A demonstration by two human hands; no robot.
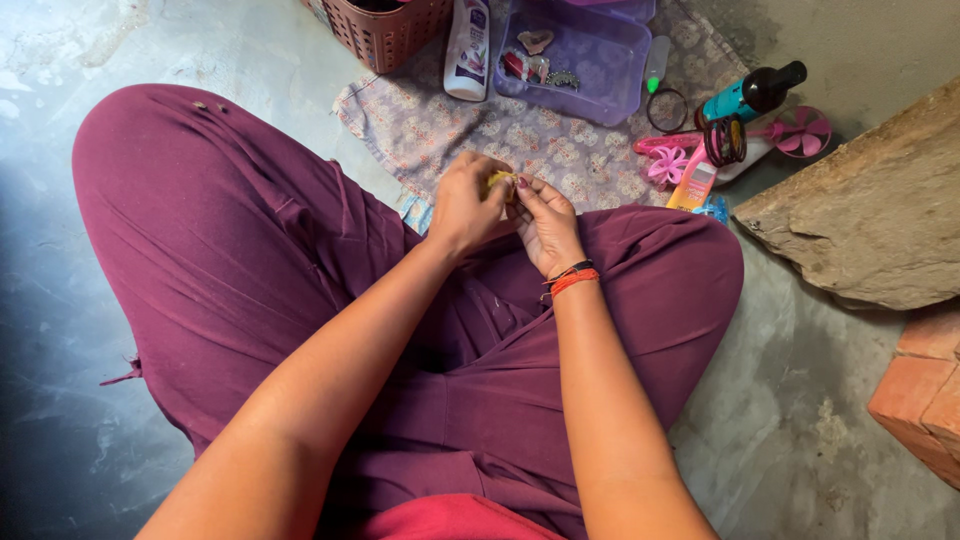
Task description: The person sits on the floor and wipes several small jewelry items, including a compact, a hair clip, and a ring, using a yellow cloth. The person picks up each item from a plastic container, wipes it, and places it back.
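Observation:
I sit cross-legged in maroon trousers [230, 260] on a grey floor. My left hand [468, 203] and my right hand [546, 222] meet above my lap, fingertips pinched together around a small yellow object [500, 180]. Most of that object is hidden by my fingers, so its kind is unclear. Red and black bands [572, 277] circle my right wrist.
A patterned cloth [560, 140] lies ahead, bearing a purple plastic box [575, 55] of small trinkets, a white bottle [467, 50], a teal bottle [752, 95], pink hair clips [668, 165] and dark bangles [725, 140]. A brown basket [385, 30] stands behind. A stone slab [860, 210] and bricks [925, 395] lie right.

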